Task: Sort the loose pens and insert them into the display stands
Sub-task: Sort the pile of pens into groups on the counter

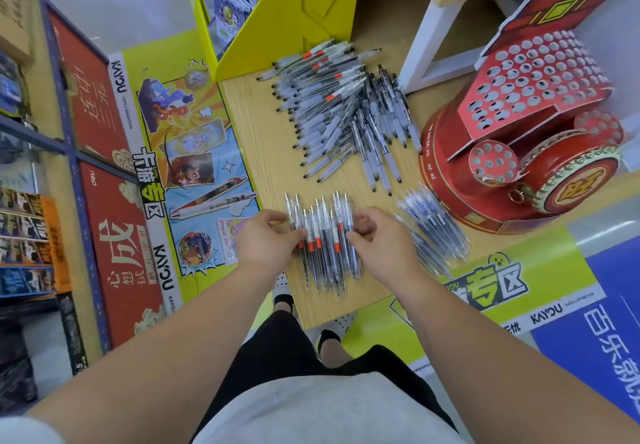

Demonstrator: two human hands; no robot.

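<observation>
A row of clear pens with red labels (323, 241) lies side by side on the wooden tabletop (259, 131) near its front edge. My left hand (266, 239) pinches the row's left side. My right hand (379, 239) pinches its right side. A big loose pile of clear pens (339, 111) covers the middle of the table. A smaller bunch of pens with blue ink (433, 232) lies to the right of my right hand. The red display stand (526, 124) with many round holes stands at the right; its holes look unfilled.
A yellow cardboard display (298, 10) stands at the back of the table. A white shelf leg (429, 31) rises behind the pile. Shelving with red signs (104, 166) lines the left. My legs and shoes show below the table's front edge.
</observation>
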